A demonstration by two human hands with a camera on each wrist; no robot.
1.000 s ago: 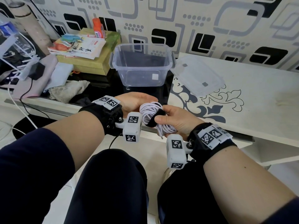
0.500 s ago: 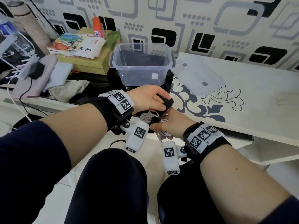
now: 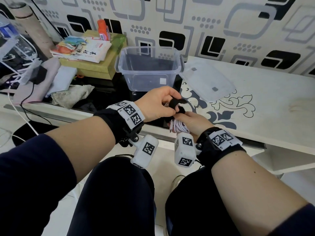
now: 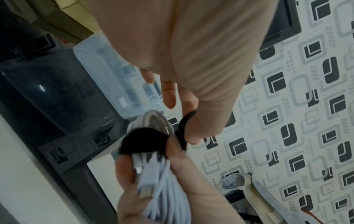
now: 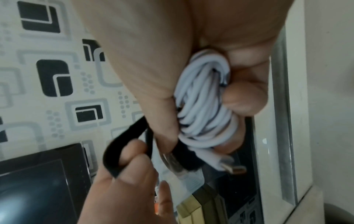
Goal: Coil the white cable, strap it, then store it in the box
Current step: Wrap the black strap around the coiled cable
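My right hand (image 3: 187, 119) grips the coiled white cable (image 3: 179, 127) in front of the table edge; the coil (image 5: 203, 106) fills its palm, and a plug end (image 4: 145, 192) sticks out. A black strap (image 3: 175, 103) loops around the coil's upper part (image 4: 143, 141). My left hand (image 3: 163, 103) pinches the strap's free end (image 5: 122, 148) between thumb and finger, lifted just above the coil. The clear plastic box (image 3: 148, 68) stands open on the dark surface right behind both hands.
The box's clear lid (image 3: 208, 80) lies on the white patterned table (image 3: 264, 103) to the right. Left of the box are a yellow-green carton (image 3: 95, 65) with booklets, an orange bottle (image 3: 102, 31), cloths and cords. My knees are below the table edge.
My left hand moved from behind the coil to above it and took the strap's end, pulling it up. Both hands shifted up and forward toward the box.
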